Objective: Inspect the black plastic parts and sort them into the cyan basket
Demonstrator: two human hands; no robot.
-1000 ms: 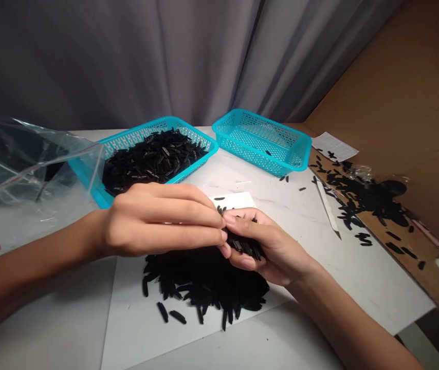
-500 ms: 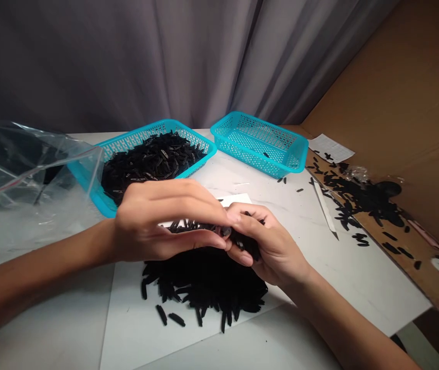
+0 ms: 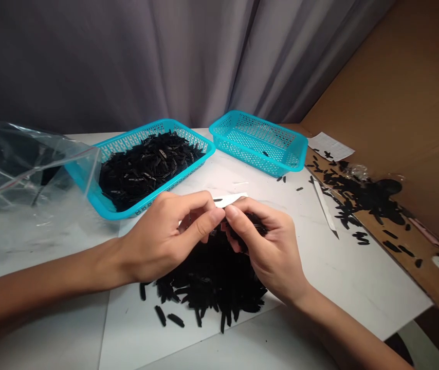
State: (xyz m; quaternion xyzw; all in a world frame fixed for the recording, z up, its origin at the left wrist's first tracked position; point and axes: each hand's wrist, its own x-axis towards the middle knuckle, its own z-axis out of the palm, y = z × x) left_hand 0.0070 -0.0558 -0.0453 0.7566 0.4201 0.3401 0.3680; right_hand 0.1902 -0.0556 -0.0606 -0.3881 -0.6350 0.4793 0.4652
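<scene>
The left hand (image 3: 161, 241) curls over a heap of black slivers (image 3: 212, 293) on a white sheet (image 3: 127, 334), its fingers (image 3: 200, 218) nearly shut, any hold hidden; the right hand (image 3: 269, 252) closes around a small clump of slivers, touching neither left fingertip

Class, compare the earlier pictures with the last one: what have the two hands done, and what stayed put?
The left hand has rolled from flat fingers into a curled pinch, its wrist shifting toward the right hand, which holds black pieces above the pile. The teal baskets stayed put.
</scene>
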